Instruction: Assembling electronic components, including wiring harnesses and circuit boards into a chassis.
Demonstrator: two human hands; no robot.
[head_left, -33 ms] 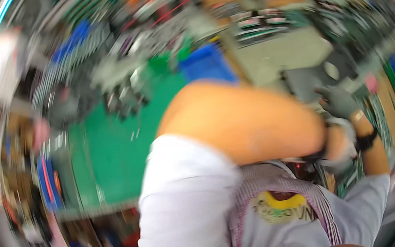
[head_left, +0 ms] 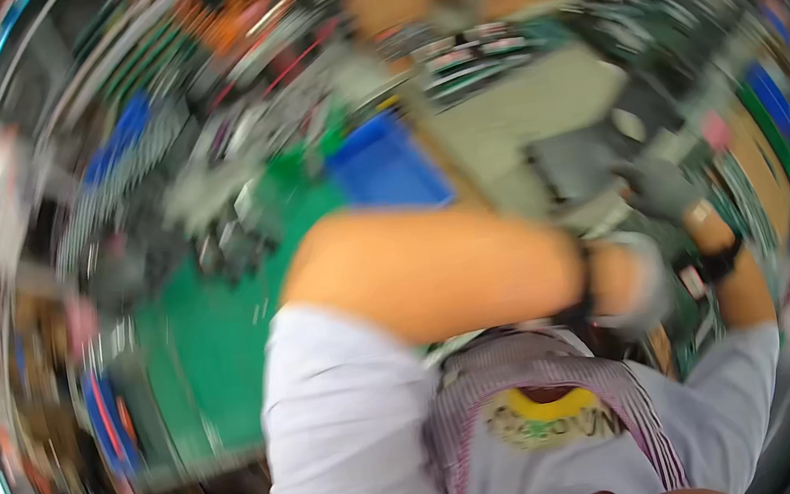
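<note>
My left arm [head_left: 418,269] reaches across my body to the right. At its end my left hand [head_left: 638,284], in a pale grey glove, is blurred and its fingers are hidden. My right hand [head_left: 660,189] wears a darker grey glove and sits beside the near right edge of a dark grey flat panel [head_left: 571,167]. The right fingers point toward that panel; blur hides whether they touch it or grip anything. A pale oval patch [head_left: 628,123] shows at the panel's right. Both wrists have black bands.
A green mat [head_left: 210,364] covers the left of the bench, with grey metal-looking parts [head_left: 233,244] on it. A blue tray [head_left: 388,162] lies beyond my left forearm. A beige surface [head_left: 517,108] holds stacked parts [head_left: 475,59]. Blue and green edges stand at the far right.
The whole view has shifted, so the bench appears further left. My left hand shows lower-left relative to my right hand, with a wider gap between them. The dark panel still lies by my right hand.
</note>
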